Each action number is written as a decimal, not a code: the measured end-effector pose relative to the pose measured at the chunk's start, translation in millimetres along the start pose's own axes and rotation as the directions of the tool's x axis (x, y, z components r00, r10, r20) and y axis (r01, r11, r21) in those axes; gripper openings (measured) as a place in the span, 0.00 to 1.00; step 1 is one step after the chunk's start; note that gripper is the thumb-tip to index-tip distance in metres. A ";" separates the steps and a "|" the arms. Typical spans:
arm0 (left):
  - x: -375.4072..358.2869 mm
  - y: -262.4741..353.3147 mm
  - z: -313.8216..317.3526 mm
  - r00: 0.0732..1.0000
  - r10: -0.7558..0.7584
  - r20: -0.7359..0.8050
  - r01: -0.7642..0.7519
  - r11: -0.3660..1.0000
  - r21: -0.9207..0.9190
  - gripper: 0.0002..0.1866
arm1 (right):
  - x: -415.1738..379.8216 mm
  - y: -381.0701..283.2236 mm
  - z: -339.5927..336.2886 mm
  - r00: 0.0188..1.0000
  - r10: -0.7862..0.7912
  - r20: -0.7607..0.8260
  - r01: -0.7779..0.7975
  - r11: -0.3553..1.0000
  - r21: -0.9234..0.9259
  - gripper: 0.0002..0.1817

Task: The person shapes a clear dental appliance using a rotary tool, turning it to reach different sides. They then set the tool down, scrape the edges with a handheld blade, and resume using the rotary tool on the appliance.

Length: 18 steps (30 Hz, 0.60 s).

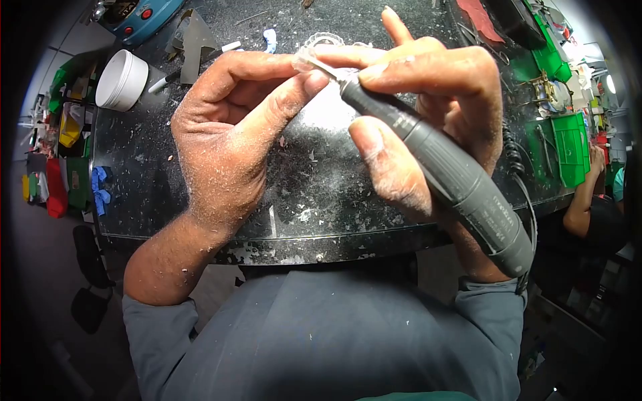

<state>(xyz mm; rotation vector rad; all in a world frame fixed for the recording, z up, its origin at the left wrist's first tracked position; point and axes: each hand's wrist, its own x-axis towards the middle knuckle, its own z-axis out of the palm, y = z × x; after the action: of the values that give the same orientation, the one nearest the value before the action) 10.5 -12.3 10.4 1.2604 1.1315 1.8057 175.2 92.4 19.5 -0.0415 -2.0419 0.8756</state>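
Note:
Pinched between the thumb and forefinger of my left hand (234,127) is a small clear piece (304,61). My right hand (428,113) is wrapped round a black rotary handpiece (455,167), whose thin metal tip points left and meets the clear piece or lies right beside it. White dust covers both hands. Just beyond the fingertips, a clear arch-shaped piece (326,39) lies on the dark table (301,207). A coiled cable (513,150) runs along the right side of the handpiece.
At the left stand a white round tub (122,80) and a blue machine (144,17). A marker (158,85) and blue scraps (100,190) lie nearby. Green bins (572,150) line the right edge, where another person's arm (582,200) shows. White shavings dot the tabletop.

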 end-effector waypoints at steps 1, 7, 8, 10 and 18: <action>0.0 0.3 -0.5 1.000 0.004 0.006 -0.004 1.000 0.005 0.10 | -0.7 0.5 0.7 1.000 -0.002 -0.010 0.002 1.000 -0.001 0.31; -0.5 -1.0 -0.7 1.000 0.023 -0.001 -0.023 0.999 0.032 0.10 | -3.9 -2.6 5.7 0.998 -0.010 -0.055 0.010 1.000 -0.009 0.30; -0.7 -1.2 -0.7 1.000 0.023 -0.001 -0.023 0.999 0.032 0.10 | -4.1 -2.9 7.0 0.998 -0.014 -0.059 0.013 1.000 -0.007 0.30; -0.8 -1.5 -0.4 0.999 0.035 0.003 -0.035 0.998 0.051 0.10 | -4.7 -3.0 7.6 0.998 -0.017 -0.068 0.017 1.000 -0.010 0.30; -1.1 -3.5 -2.7 0.999 0.054 0.011 -0.054 0.998 0.021 0.11 | -5.7 -4.0 10.4 0.996 -0.024 -0.083 0.023 1.000 -0.016 0.28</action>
<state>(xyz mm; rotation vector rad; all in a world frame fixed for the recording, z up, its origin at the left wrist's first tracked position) 8.4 -12.6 6.3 1.3224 1.1235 1.8288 172.0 81.6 14.1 -0.0607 -1.9675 0.8306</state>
